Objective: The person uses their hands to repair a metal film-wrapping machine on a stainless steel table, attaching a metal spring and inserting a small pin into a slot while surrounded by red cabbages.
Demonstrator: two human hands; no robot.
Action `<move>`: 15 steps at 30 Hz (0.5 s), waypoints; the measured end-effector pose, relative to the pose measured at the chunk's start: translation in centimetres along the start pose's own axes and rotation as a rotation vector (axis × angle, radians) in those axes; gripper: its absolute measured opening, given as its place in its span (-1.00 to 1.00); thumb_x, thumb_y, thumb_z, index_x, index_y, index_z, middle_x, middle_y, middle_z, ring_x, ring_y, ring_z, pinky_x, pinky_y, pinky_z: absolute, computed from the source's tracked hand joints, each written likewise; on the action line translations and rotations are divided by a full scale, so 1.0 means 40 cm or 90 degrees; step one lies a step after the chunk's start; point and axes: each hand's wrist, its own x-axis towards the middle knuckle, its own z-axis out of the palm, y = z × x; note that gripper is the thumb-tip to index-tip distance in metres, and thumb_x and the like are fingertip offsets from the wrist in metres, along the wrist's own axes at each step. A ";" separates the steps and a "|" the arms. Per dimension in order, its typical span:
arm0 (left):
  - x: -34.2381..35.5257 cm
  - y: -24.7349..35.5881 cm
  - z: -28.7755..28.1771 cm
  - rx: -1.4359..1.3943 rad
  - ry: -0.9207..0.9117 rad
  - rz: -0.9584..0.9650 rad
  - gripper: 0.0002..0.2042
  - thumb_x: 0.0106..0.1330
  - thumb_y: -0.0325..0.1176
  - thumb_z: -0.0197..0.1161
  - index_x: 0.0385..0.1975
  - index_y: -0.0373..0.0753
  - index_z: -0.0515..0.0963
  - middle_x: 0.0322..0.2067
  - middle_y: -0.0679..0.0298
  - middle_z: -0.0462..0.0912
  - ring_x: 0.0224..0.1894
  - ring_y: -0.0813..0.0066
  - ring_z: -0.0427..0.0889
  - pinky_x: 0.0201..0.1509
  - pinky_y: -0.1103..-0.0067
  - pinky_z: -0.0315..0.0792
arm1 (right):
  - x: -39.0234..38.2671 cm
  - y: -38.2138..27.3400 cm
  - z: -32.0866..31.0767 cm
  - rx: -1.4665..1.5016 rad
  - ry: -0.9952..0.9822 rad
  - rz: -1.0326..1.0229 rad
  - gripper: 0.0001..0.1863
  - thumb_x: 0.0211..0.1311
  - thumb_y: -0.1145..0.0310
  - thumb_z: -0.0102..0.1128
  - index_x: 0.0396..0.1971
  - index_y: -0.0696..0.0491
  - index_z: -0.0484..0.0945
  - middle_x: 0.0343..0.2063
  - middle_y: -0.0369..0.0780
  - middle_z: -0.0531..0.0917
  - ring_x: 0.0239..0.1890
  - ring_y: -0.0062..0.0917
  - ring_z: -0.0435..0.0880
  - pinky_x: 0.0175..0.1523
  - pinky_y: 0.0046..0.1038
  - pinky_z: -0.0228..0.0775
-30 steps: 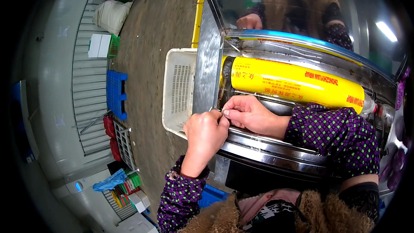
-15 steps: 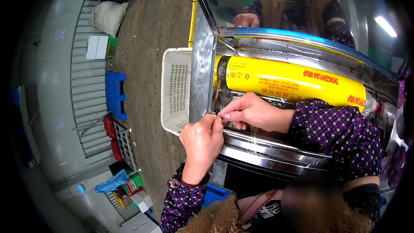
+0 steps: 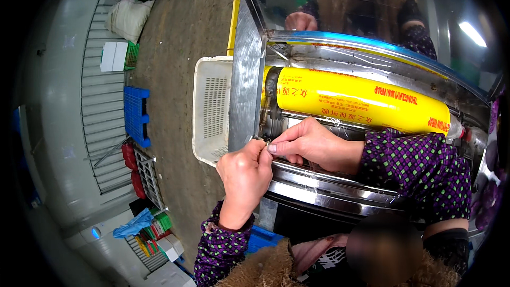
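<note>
While the yellow roll (image 3: 361, 98) lies in the metal machine (image 3: 319, 192), I see the left hand (image 3: 245, 172) and right hand (image 3: 313, 146) meet beside its left end, on the person's side. Both hands' fingers are pinched closed, tips together; what they grip, if anything, I can't tell. Left of the roll sits a white basket (image 3: 198, 117); beyond it, a glossy panel (image 3: 276, 0).

The left hand (image 3: 245, 172), knuckles up, has curled fingers and thumb pressed in, its forearm (image 3: 226, 242) angled upward. The right hand (image 3: 319, 146) extends leftward, thumb and forefinger pinched, fingertips close against the left's.
</note>
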 end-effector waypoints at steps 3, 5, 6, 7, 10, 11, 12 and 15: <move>0.012 -0.006 -0.012 0.003 -0.038 0.004 -0.91 0.08 -0.40 0.29 -0.60 -0.22 0.58 -0.74 0.08 0.51 -0.66 0.09 0.55 -0.56 0.33 0.40 | 0.012 0.009 0.008 0.046 0.026 0.016 -0.80 0.15 0.30 0.28 -0.37 0.14 0.68 -0.69 -0.32 0.51 -0.65 -0.69 0.40 -0.58 -0.63 0.21; 0.012 -0.006 -0.015 -0.001 -0.040 0.021 -0.89 0.09 -0.39 0.28 -0.63 -0.22 0.56 -0.76 0.09 0.50 -0.67 0.08 0.54 -0.56 0.32 0.40 | 0.016 0.007 0.012 0.069 0.032 0.017 -0.82 0.17 0.34 0.26 -0.44 0.16 0.66 -0.69 -0.31 0.51 -0.64 -0.69 0.40 -0.56 -0.63 0.21; 0.014 -0.006 -0.017 0.019 -0.046 0.040 -0.87 0.10 -0.38 0.27 -0.64 -0.22 0.55 -0.77 0.09 0.49 -0.67 0.08 0.54 -0.57 0.32 0.40 | 0.020 0.002 0.013 0.079 0.031 0.007 -0.82 0.19 0.36 0.24 -0.49 0.17 0.64 -0.70 -0.31 0.52 -0.65 -0.69 0.41 -0.55 -0.64 0.21; 0.016 -0.002 -0.019 0.039 -0.054 0.058 -0.86 0.11 -0.38 0.26 -0.65 -0.22 0.54 -0.77 0.09 0.49 -0.68 0.09 0.54 -0.58 0.31 0.40 | 0.020 -0.001 0.015 0.089 0.030 -0.002 -0.80 0.21 0.38 0.23 -0.54 0.18 0.62 -0.70 -0.31 0.52 -0.65 -0.69 0.41 -0.54 -0.64 0.20; 0.009 0.009 -0.027 0.067 -0.079 0.081 -0.83 0.13 -0.37 0.22 -0.66 -0.22 0.51 -0.79 0.09 0.47 -0.71 0.09 0.52 -0.61 0.31 0.38 | 0.024 0.001 0.020 0.082 0.034 0.011 -0.82 0.23 0.43 0.16 -0.53 0.19 0.59 -0.68 -0.30 0.52 -0.64 -0.69 0.41 -0.53 -0.63 0.20; 0.007 0.012 -0.028 0.072 -0.088 0.085 -0.83 0.15 -0.37 0.21 -0.67 -0.21 0.51 -0.80 0.09 0.46 -0.72 0.09 0.52 -0.62 0.30 0.38 | 0.026 0.002 0.019 0.074 0.036 0.017 -0.83 0.23 0.44 0.15 -0.52 0.19 0.59 -0.67 -0.30 0.53 -0.63 -0.68 0.41 -0.53 -0.63 0.21; 0.008 0.016 -0.030 0.076 -0.089 0.086 -0.83 0.15 -0.37 0.20 -0.67 -0.21 0.50 -0.80 0.09 0.46 -0.73 0.10 0.51 -0.63 0.31 0.37 | 0.025 0.000 0.018 0.065 0.038 0.021 -0.85 0.23 0.47 0.15 -0.49 0.20 0.60 -0.66 -0.30 0.54 -0.63 -0.68 0.42 -0.52 -0.63 0.22; -0.001 0.025 -0.028 0.103 -0.084 0.096 -0.82 0.16 -0.37 0.18 -0.67 -0.21 0.50 -0.82 0.11 0.45 -0.75 0.11 0.50 -0.65 0.31 0.35 | 0.021 0.000 0.019 0.047 0.033 0.026 -0.90 0.20 0.53 0.14 -0.41 0.22 0.61 -0.63 -0.29 0.57 -0.60 -0.68 0.44 -0.50 -0.63 0.26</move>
